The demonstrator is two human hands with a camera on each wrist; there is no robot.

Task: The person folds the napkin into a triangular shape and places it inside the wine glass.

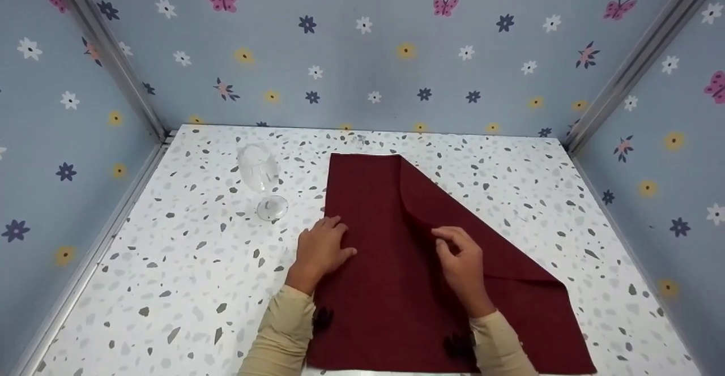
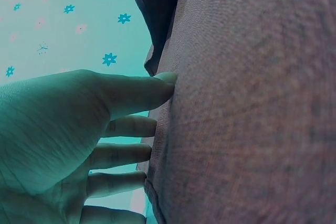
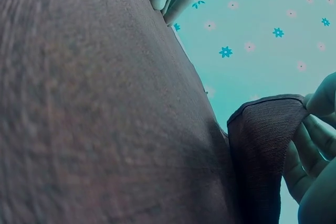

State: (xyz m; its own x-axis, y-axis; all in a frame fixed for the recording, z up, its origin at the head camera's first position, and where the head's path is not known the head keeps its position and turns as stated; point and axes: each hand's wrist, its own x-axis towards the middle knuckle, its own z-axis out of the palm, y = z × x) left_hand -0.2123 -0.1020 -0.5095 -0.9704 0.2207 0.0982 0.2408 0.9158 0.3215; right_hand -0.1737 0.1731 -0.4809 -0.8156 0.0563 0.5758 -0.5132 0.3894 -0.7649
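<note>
A dark red cloth napkin (image 1: 368,280) lies on the table in the head view, its right part folded over so that a slanted edge runs down the right side. My left hand (image 1: 322,248) rests on its left edge with the fingers spread and fairly straight; the left wrist view shows the thumb (image 2: 139,93) on the fabric. Over the middle, my right hand (image 1: 461,260) pinches the raised edge of the folded layer between thumb and fingers. From the right wrist, this lifted edge of the napkin (image 3: 268,129) is seen hanging from the fingertips.
A clear stemmed glass (image 1: 258,169) stands to the left of the napkin, beyond my left hand. The speckled white table (image 1: 187,240) is bordered by blue panels (image 1: 362,47) with flowers and butterflies at the back and both sides.
</note>
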